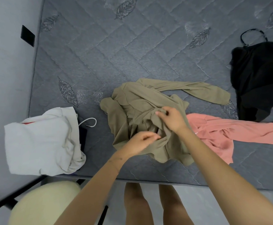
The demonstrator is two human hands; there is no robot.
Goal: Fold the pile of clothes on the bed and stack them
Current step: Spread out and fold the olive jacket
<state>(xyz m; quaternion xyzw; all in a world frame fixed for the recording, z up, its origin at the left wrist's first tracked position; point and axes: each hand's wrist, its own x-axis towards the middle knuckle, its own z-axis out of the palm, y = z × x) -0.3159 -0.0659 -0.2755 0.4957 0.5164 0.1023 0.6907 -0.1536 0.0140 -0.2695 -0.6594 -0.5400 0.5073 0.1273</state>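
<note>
I see a brown-green top (142, 114) lying in a crumpled heap near the front edge of the bed (100, 54). One long sleeve sticks out to the right. My left hand (142, 141) is low on the heap. Its grip is clamped on a bit of the cloth, with the fingers curled in. My right hand (171, 118) is a little higher, on the middle of the heap. Its grip pinches a fold between thumb and fingers. The two hands are near each other but apart.

A pink top (230, 132) lies just to the right of the heap and touches it. Farther right and higher up is a black piece of clothing (259, 78) with thin straps.

On the left, by the corner of the bed, sits a folded cream pile (38, 143). A little red shows at its top edge. A white cord (90, 121) curls just beside it. Something dark (83, 138) pokes out from under the pile; I cannot tell what it is.

Past the bed's edge I see two bare legs (148, 205) and a round pale yellow seat (41, 203).
</note>
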